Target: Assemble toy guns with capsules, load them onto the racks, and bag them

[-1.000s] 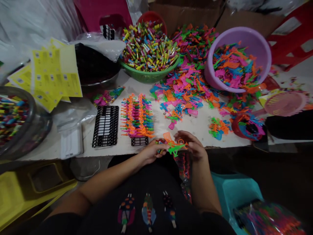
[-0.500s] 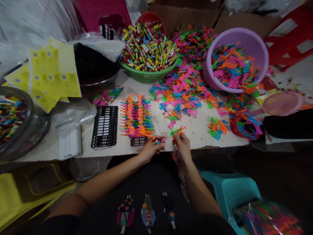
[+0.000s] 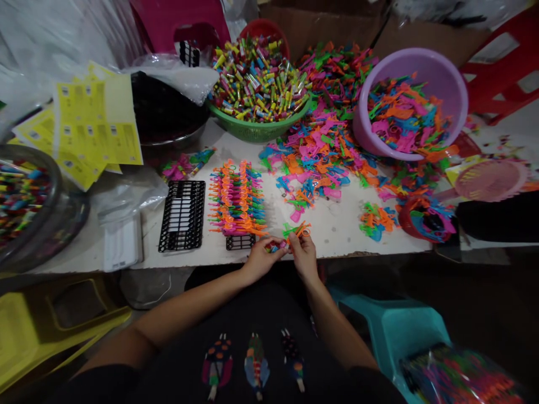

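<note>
Near the table's front edge, my left hand (image 3: 260,259) is closed around a few small multicoloured tubes (image 3: 274,246), which show between thumb and fingers. Right beside it, my right hand (image 3: 304,257) pinches thin green and orange plastic toy pieces (image 3: 295,230) that stick out above the fingertips. The two hands meet or nearly touch; the exact contact is hidden by the fingers. Just to the left, rows of pink, orange, green and blue toy pieces (image 3: 236,199) stand in a black plastic rack (image 3: 241,242), mostly covered by them.
A second black rack (image 3: 182,216) lies further left. Behind are a green basket (image 3: 261,132) of small tubes, a heap of coloured plastic pieces (image 3: 320,146) and a purple tub (image 3: 362,123). A red bowl (image 3: 410,224) stands right. A turquoise stool (image 3: 400,325) is below the table.
My right hand has moved left with the green and orange pieces, up to my left hand. My left hand has shifted slightly right, still holding the tubes.
</note>
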{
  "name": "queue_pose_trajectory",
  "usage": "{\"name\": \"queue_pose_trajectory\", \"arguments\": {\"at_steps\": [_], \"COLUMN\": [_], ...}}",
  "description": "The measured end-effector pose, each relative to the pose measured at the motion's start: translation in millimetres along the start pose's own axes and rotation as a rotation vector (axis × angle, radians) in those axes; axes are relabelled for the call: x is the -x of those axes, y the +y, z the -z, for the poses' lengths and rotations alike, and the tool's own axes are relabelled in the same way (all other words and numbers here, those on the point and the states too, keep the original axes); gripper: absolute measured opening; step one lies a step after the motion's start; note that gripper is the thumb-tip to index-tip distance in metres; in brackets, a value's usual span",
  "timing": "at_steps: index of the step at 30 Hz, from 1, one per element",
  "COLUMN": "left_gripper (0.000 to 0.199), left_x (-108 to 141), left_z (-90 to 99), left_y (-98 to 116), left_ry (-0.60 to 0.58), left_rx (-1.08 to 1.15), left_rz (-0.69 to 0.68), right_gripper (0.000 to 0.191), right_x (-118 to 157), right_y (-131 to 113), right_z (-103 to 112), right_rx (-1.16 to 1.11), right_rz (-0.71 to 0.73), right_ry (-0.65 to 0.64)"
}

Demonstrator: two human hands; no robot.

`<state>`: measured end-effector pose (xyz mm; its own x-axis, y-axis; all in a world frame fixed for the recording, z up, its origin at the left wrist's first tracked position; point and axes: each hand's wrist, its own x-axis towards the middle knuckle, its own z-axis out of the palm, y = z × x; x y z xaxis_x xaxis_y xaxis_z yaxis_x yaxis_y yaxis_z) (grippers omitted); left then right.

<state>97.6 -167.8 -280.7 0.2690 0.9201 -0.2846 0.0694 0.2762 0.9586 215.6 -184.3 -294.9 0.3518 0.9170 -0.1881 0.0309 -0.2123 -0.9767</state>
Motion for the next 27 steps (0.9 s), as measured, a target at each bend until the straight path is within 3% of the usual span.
{"name": "queue_pose_trajectory", "arguments": {"at_steps": [5,10,11,13,15,16,20,24,27], "left_gripper": [0.014,0.04,0.041,0.038,0.031,0.028,0.026,0.032,0.033], "left_x": [-1.1,-1.9,-0.7,2.3,4.7,5.2,1.5,-3.3,-2.8], "left_z": [1.1,1.4,1.9,2.9,2.8,2.2,-0.4,-1.6,-3.4], "left_y": [-4.6,-10.8,-11.8,-13.2,-13.4,-13.1,-10.1,-6.4,-4.3], "left_ry": [-0.077,-0.021,0.009,0.046,0.038,0.023,-0.056,-0.055,-0.094], "left_rx": [-0.098,-0.054,-0.052,-0.052,-0.067,-0.079,-0.086,-0.034,-0.03], "left_rz": [-0.067,0.151,0.175,0.173,0.134,0.118,0.15,0.207,0.141], "right_gripper": [0.031,0.041,0.043,0.044,0.046,0.048,0.047,0.038,0.039], "right_x": [-2.9,-46.1,-55.9,-72.7,-83.4,-86.2,-85.5,-87.8,-97.8], "right_y": [2.2,-15.0,-19.3,-25.6,-27.3,-26.5,-17.8,-10.2,-5.3], "right_z": [-7.1,11.6,16.3,22.7,24.0,23.2,18.9,19.2,15.9], "right_rx": [0.15,0.53,0.629,0.824,0.985,1.036,1.039,0.951,0.903], "right_rz": [0.04,0.113,0.122,0.132,0.097,0.061,-0.036,0.023,0.091], "right_ry": [0.083,-0.177,-0.165,-0.013,0.15,0.17,0.023,0.153,0.166]}}
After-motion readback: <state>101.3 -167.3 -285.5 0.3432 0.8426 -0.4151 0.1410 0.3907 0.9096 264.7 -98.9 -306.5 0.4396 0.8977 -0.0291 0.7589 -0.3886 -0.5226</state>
